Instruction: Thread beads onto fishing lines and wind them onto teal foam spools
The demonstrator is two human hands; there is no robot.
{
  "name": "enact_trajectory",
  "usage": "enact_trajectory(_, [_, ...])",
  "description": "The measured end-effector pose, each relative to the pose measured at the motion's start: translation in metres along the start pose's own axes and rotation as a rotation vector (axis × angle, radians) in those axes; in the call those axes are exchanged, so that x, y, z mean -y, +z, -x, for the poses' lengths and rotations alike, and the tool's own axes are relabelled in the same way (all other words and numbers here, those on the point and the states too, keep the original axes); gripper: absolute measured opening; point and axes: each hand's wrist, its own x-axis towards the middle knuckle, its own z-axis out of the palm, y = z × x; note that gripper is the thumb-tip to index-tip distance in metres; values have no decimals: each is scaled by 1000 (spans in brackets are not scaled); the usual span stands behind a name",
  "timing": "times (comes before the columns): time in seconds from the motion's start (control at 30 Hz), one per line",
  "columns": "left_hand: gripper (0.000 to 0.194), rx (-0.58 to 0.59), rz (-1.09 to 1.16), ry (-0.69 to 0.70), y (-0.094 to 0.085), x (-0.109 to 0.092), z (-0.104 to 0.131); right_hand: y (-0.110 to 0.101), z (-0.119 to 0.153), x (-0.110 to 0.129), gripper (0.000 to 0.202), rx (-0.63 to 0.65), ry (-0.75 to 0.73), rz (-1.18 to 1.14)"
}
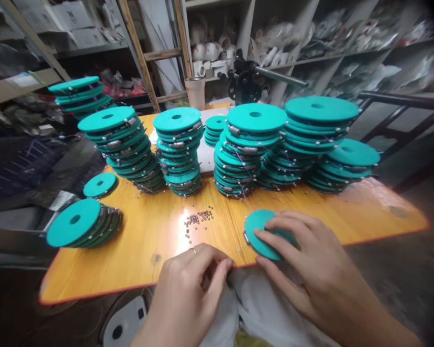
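A round teal foam thread spool [262,226] lies near the front edge of the wooden table, with a small metal piece on its left rim. My right hand [307,255] rests its outstretched fingers on top of the spool, the thumb apart at the table edge. To the left, my left hand [193,284] is closed in a pinch at the front edge. Whatever its thumb and forefinger hold, if anything, is too small to make out. Just beyond that hand, a scatter of small dark beads [198,219] lies on the tabletop.
Tall stacks of teal spools [177,154] with threads and pins stand across the table's [141,260] back. A leaning stack [74,224] and a single disc [100,185] sit at left. Behind are a cup [195,94], a black clamp stand [244,79] and shelves [249,29].
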Motion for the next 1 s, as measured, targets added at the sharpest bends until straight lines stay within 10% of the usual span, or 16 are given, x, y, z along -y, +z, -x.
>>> enact_trajectory(0.27, [19, -109, -33, 91, 3, 7, 10, 23, -10, 26, 16, -76, -74, -369])
enact_trajectory(0.57, [21, -77, -149, -231, -39, 46, -7, 22, -15, 29, 12, -82, 17, -404])
enact_trajectory(1.0, [15, -201, 223, -188, -23, 37, -5, 28, -14, 29, 14, -179, 81, -476])
